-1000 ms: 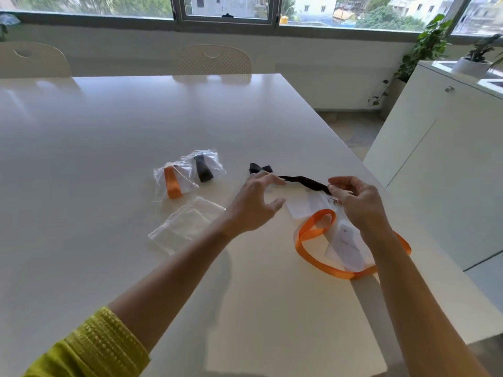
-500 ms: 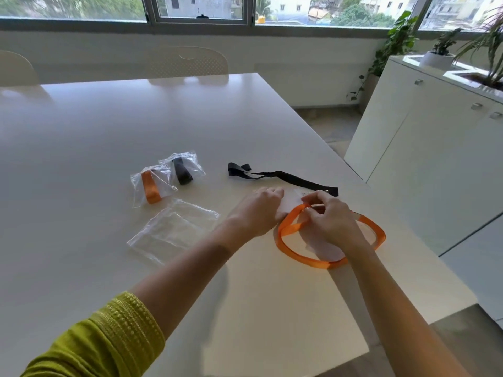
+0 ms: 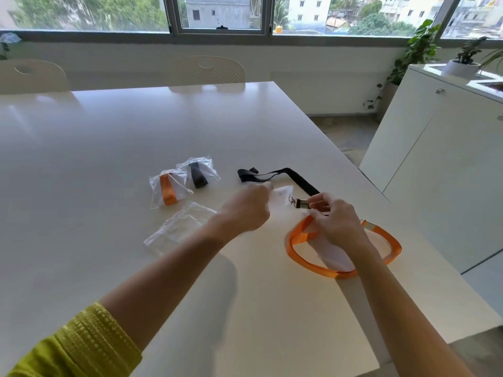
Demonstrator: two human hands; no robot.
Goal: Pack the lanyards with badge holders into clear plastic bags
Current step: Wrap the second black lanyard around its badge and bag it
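Black lanyard [image 3: 296,180] clip is now being pinched up by right grip [image 3: 333,217]; badge holder [image 3: 281,195] is being held just left of it by left grip [image 3: 246,209].

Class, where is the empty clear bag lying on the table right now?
The empty clear bag lies flat left of the left hand, just in front of the packed orange lanyard bag.

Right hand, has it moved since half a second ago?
Yes. The right hand has lifted off the orange lanyard toward the black lanyard, pinching its clip.
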